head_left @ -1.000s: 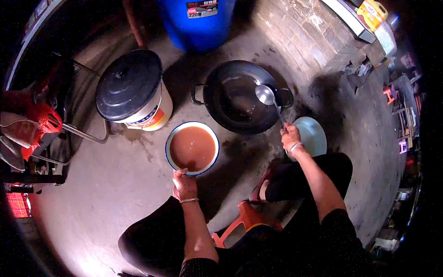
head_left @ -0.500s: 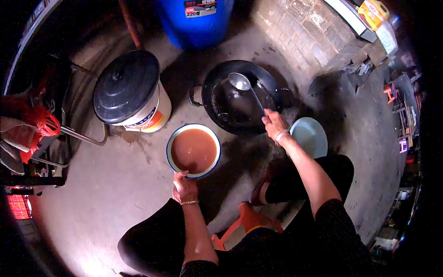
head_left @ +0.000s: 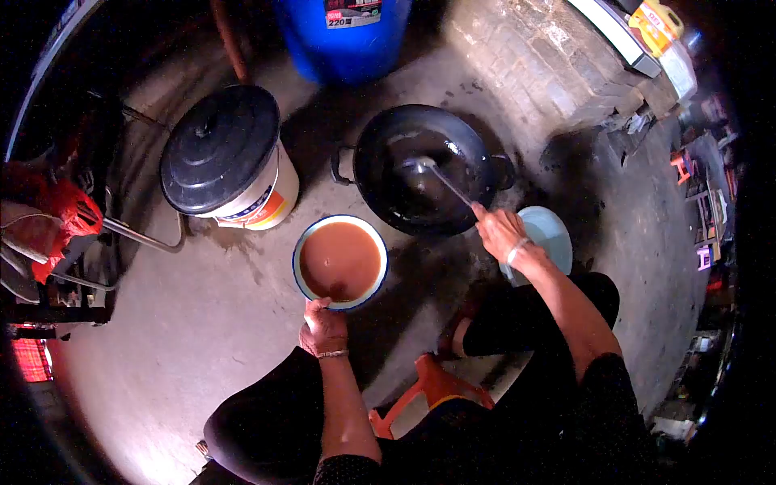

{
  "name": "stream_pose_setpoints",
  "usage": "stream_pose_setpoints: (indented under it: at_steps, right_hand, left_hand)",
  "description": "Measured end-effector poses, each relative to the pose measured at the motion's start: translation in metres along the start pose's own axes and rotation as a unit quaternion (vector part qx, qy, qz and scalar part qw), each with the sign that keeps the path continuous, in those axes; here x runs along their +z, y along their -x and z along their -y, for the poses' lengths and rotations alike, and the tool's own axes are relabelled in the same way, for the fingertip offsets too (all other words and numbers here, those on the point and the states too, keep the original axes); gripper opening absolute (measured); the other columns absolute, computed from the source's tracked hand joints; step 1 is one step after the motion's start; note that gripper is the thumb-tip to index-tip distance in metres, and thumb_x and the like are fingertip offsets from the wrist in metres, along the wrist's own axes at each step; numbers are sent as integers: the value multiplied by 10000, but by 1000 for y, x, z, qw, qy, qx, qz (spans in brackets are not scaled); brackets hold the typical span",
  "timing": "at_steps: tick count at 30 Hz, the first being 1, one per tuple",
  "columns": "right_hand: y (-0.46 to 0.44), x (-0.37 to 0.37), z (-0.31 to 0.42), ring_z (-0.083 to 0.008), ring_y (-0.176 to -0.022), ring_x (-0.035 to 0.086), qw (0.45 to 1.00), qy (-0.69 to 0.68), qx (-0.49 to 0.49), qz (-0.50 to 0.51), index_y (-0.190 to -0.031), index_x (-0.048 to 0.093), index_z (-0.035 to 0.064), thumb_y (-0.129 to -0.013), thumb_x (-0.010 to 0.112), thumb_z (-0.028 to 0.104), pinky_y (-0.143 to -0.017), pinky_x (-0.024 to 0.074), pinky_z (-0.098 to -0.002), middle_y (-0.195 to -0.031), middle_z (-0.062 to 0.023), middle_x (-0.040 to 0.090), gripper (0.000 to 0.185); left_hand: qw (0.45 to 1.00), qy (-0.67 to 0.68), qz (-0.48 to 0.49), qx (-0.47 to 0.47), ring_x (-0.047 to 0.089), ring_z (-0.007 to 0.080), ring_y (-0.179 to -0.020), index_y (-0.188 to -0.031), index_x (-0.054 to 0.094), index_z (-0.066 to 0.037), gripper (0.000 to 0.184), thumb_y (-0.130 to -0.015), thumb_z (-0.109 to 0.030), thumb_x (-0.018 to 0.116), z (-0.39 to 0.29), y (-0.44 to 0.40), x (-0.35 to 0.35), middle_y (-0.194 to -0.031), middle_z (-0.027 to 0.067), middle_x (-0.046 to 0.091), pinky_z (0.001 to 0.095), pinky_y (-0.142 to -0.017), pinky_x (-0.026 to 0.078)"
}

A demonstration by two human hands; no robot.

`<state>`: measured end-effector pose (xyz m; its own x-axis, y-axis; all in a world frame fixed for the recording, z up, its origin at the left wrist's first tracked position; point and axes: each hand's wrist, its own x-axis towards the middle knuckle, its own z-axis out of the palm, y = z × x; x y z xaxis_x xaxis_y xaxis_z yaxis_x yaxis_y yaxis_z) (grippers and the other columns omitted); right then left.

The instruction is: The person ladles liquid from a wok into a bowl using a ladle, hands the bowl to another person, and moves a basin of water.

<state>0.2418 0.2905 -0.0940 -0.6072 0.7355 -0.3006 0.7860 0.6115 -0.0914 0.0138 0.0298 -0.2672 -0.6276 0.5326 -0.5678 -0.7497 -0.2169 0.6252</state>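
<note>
My left hand (head_left: 325,327) grips the near rim of a white enamel basin (head_left: 297,279) with a blue edge, its thumb over the rim. Reddish-brown liquid (head_left: 339,257) fills much of that basin. In my right hand (head_left: 503,233) is the handle of a metal ladle (head_left: 444,178), the fingers wrapped round it. The ladle's bowl is down inside a black wok (head_left: 372,198) with two side handles, partly under dark liquid that shines in spots. Beside my right wrist stands a pale bowl (head_left: 558,234), partly hidden by the hand and forearm.
A white bucket (head_left: 283,194) with a black lid (head_left: 218,149) stands left of the wok. Behind are a large blue barrel (head_left: 343,48) and a brick structure (head_left: 541,61). An orange stool (head_left: 440,384) shows between my legs. Red plastic bags (head_left: 69,218) are at the left.
The ladle's bowl has gone from showing whole above the wok down into its liquid. My right hand has shifted right and slightly nearer me. My left hand and the basin have hardly moved.
</note>
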Motion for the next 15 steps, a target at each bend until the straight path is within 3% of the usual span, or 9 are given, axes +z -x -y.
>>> stream_pose_setpoints:
  at_steps: [3, 5, 9, 12, 15]
  right_hand:
    - [-39, 19, -4, -397, -739, 606, 998, 8, -21, -61, -1216, 484, 9, -821, 499, 56, -663, 465, -493, -781, -232, 618, 398]
    - [-56, 38, -6, -387, -687, 606, 991, 48, -60, -108, -1233, 460, 5, -801, 542, 57, -604, 460, -487, -732, -219, 615, 443]
    - [-23, 19, 2, -351, -686, 608, 981, 150, -120, -38, -1313, 382, -24, -750, 542, 23, -648, 453, -456, -807, -223, 611, 587]
    - [12, 9, -11, -354, -693, 607, 963, 219, -151, 37, -1318, 388, 1, -748, 544, 21, -666, 451, -457, -804, -238, 607, 591]
    - [21, -7, -24, -353, -696, 607, 981, 158, -98, 58, -1298, 419, 26, -775, 544, 37, -622, 455, -455, -790, -242, 605, 537]
  left_hand:
    - [998, -59, -9, 34, 516, 274, -967, -975, 538, -60, 317, -688, -195, 547, 11, -10, -20, -1054, 75, 551, 409, -860, 423]
    - [999, 45, 4, -30, 525, 283, -961, -984, 538, -59, 334, -685, -207, 547, 2, -6, -5, -1062, 75, 554, 423, -848, 431]
    - [998, 48, -5, -50, 519, 282, -1001, -1012, 537, -61, 374, -676, -227, 548, 8, -9, -19, -1110, 73, 551, 426, -858, 426]
    - [998, 33, -17, -52, 508, 275, -1027, -1023, 537, -59, 392, -670, -231, 545, 16, -17, -25, -1133, 71, 544, 421, -876, 416]
    - [997, 69, 10, -46, 502, 271, -1037, -1055, 529, -55, 429, -662, -224, 542, 0, 1, 2, -1145, 70, 535, 416, -895, 404]
